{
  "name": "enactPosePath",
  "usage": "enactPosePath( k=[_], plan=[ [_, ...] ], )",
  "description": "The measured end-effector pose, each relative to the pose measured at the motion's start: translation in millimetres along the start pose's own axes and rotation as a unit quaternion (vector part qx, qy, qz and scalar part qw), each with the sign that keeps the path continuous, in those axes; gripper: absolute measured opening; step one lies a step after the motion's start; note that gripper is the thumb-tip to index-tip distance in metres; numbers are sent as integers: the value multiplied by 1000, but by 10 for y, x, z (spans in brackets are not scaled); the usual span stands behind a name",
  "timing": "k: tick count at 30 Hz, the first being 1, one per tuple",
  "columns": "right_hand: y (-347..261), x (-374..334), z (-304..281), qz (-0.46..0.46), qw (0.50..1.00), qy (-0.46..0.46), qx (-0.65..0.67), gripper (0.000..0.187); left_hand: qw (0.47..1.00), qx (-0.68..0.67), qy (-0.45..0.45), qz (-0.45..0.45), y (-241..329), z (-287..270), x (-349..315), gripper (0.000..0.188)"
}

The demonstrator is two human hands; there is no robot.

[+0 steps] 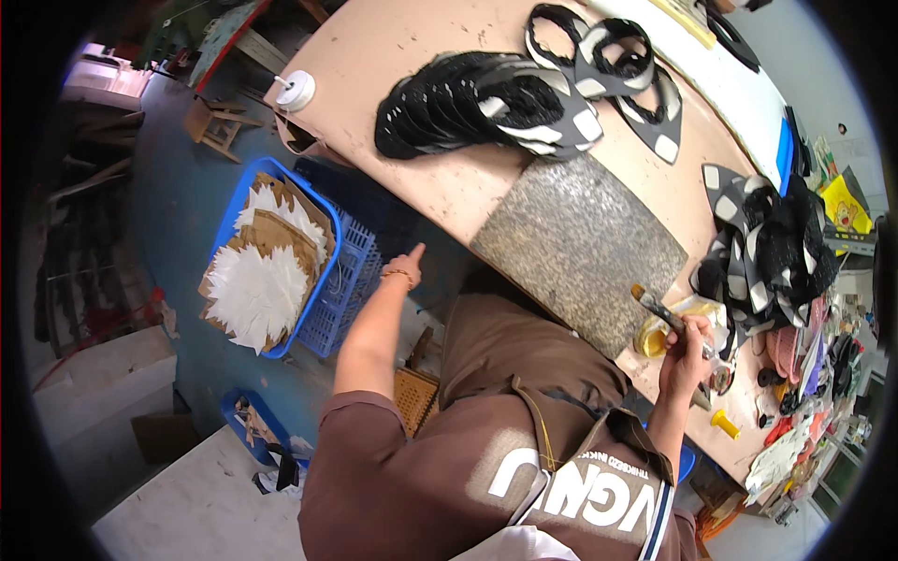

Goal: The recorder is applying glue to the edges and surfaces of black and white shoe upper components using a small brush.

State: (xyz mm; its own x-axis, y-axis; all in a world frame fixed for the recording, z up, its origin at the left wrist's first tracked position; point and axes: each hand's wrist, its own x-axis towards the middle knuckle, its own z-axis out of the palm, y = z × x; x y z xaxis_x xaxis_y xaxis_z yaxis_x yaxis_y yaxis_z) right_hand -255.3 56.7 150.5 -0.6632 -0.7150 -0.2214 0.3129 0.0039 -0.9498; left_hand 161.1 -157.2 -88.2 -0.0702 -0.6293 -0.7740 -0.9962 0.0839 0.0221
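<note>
Right hand: person's own right hand (688,352), fingers wrapped round a dark-handled brush with brown bristles (659,309); brush sits above the near right edge of the slab, in front of a small yellowish tub (648,342). Whether it touches the tub, can't tell.
Brush stage: in hand, not on any upper. Black-and-white pieces lie in separate lots; which are brushed and which remain, can't tell.
Brush lie: long axis slants across the view; bristles point up-left over the slab, handle down-right into the palm.
Left hand: left hand (405,266) out past the table edge, forefinger extended, other fingers hard to read; nothing seen in it. Nearest: blue lattice plastic crate (340,280).
Slab: grey speckled four-sided slab (580,248) on the pinkish tabletop (449,192).
Stack: overlapping black-and-white shoe uppers (486,105), just beyond the slab; row runs left to right, white-tipped ends rightward.
Right heap: tangled black-and-white strapped uppers (762,248).
Beyond, left: small wooden stool (218,129) on the floor.
</note>
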Motion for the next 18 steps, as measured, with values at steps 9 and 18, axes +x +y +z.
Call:
enactPosePath(
  k=[9, 18],
  plan=[
    [-100, 95, 327, 2, 999, -2, -33, 9, 960, 206, 82, 169, -59, -886, 203, 37],
    [33, 233, 475, 15, 1000, 19, 10, 7, 898, -313, 296, 93, -1259, -674, -57, 59]
  ],
)
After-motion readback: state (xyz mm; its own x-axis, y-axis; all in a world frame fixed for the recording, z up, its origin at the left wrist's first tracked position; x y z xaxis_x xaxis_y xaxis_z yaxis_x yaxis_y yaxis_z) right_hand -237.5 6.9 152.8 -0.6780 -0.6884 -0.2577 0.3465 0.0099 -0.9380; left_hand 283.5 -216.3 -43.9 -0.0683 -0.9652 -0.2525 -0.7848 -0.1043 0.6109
